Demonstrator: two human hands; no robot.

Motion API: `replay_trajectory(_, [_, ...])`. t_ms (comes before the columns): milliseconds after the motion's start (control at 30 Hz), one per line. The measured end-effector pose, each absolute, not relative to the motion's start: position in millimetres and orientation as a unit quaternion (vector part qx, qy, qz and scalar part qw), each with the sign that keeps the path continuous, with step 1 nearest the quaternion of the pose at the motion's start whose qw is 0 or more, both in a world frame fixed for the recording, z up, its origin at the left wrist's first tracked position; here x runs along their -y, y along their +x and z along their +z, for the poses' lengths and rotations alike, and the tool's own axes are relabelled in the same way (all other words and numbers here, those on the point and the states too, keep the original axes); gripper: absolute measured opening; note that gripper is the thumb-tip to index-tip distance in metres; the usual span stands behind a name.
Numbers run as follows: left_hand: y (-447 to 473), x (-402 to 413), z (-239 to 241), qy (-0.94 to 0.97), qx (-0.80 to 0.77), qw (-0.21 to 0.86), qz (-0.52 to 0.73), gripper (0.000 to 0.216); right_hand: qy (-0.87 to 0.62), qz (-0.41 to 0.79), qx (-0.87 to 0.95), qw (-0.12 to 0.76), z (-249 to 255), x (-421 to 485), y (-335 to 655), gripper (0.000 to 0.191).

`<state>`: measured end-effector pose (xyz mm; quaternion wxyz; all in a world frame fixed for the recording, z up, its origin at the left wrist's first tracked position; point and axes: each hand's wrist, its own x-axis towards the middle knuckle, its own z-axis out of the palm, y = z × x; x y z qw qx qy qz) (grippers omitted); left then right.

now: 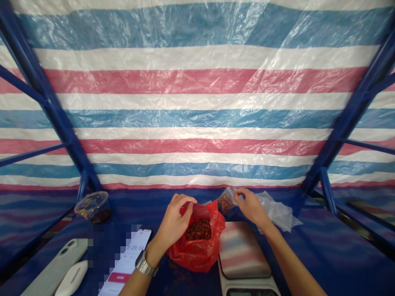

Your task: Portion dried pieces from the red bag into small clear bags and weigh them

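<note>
A red plastic bag (197, 255) stands with its mouth spread, and reddish-brown dried pieces (199, 230) fill its inside. At the bag's upper left rim, my left hand (177, 218) has thumb and forefinger pinched on the thin plastic. My right hand (251, 206) grips the upper edge of a small clear zip bag (226, 200), just behind and right of the red bag. Similar reddish-brown pieces lie in the bottom of that small bag. Below my right hand sits a kitchen scale (243, 250) with a shiny metal plate, its display partly cut off.
Clear plastic bags (276, 211) lie right of my right hand. At left are a clear tub (95, 207) with dark contents, a pale phone (58, 267), a white case (72, 278) and a lit phone (126, 263) showing a timer. Blue metal bars (52, 111) flank the table.
</note>
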<state>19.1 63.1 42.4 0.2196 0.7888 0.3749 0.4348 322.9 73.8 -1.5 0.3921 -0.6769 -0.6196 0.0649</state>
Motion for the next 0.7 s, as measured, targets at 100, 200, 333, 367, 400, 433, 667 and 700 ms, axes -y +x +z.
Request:
replay_trajectory(100, [20.1, -60.5, 44.3, 0.782, -0.363, 0.24, 0.445, 0.02, -0.604, 0.141, 0.588, 0.519, 9.4, -70.2, 320.1, 0.038])
replay_trajectory(200, [21.7, -55.9, 46.5, 0.771, -0.349, 0.282, 0.452, 0.021, -0.54, 0.218, 0.544, 0.604, 22.2, -62.9, 310.3, 0.049])
replay_trajectory(333, [24.8, -49.7, 48.0, 0.75, -0.344, 0.35, 0.443, 0.023, -0.481, 0.299, 0.512, 0.646, 37.7, -51.4, 287.5, 0.053])
replay_trajectory(367, [26.0, -48.4, 48.0, 0.743, -0.343, 0.369, 0.44, 0.023, -0.462, 0.317, 0.513, 0.65, 40.4, -48.6, 280.4, 0.05])
replay_trajectory(400, [27.4, -47.0, 48.0, 0.736, -0.342, 0.39, 0.435, 0.024, -0.443, 0.331, 0.516, 0.655, 42.4, -45.9, 273.0, 0.047])
replay_trajectory(433, [29.1, -45.6, 48.0, 0.73, -0.338, 0.411, 0.428, 0.026, -0.423, 0.339, 0.519, 0.661, 43.7, -43.1, 265.5, 0.044])
replay_trajectory(667, [39.0, -36.1, 47.1, 0.718, -0.307, 0.493, 0.382, 0.035, -0.347, 0.344, 0.585, 0.647, 40.4, -24.6, 226.7, 0.025])
replay_trajectory(700, [39.5, -35.9, 46.5, 0.718, -0.307, 0.495, 0.381, 0.036, -0.342, 0.341, 0.597, 0.64, 39.7, -22.7, 224.4, 0.021])
